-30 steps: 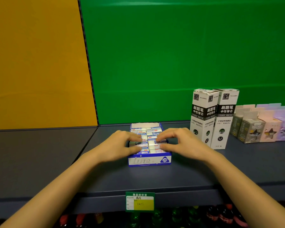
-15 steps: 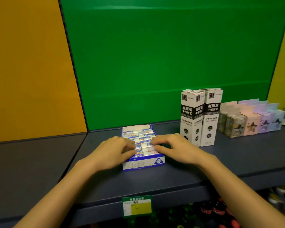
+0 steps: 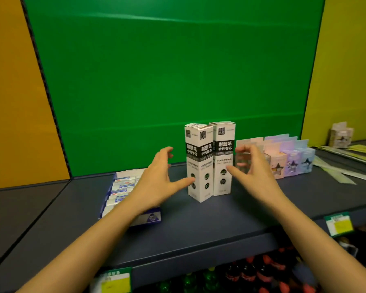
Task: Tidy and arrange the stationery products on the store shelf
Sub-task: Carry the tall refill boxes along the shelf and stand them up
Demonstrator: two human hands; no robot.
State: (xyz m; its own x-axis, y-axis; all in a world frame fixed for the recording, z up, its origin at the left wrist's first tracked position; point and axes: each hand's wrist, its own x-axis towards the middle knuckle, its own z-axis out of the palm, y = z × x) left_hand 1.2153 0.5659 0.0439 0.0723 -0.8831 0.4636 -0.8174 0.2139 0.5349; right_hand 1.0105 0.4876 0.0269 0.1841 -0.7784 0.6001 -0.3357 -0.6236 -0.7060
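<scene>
Reaching for the pair of tall pen-refill boxes standing upright and touching, side by side, at mid-shelf (image 3: 199,229). Left hand (image 3: 156,182) released, fingers spread, grasping nothing; thumb tip just beside or touching the foot of the left refill box (image 3: 199,166), cannot tell which. Right hand (image 3: 256,172) likewise released and empty, thumb close to the outer edge of the right refill box (image 3: 223,159), fingers blurred in front of the row of pastel boxes (image 3: 287,157).

Best to close in on both outer sides at about mid-height, palms flat, pressing evenly so the pair moves as one. Tall and narrow, so probably quick to tip if pushed near the top. Turn the left refill box, now standing corner-forward, until its face lines up with its neighbour's. Keep the right knuckles clear of the pastel boxes behind.

Against half a second ago: no longer curled over the eraser tray (image 3: 123,187), which now sits alone on the left, partly under the left forearm. Lifted off, opened and shifted right to flank the refill boxes. View swung right as well, bringing in a second price tag (image 3: 338,226).
</scene>
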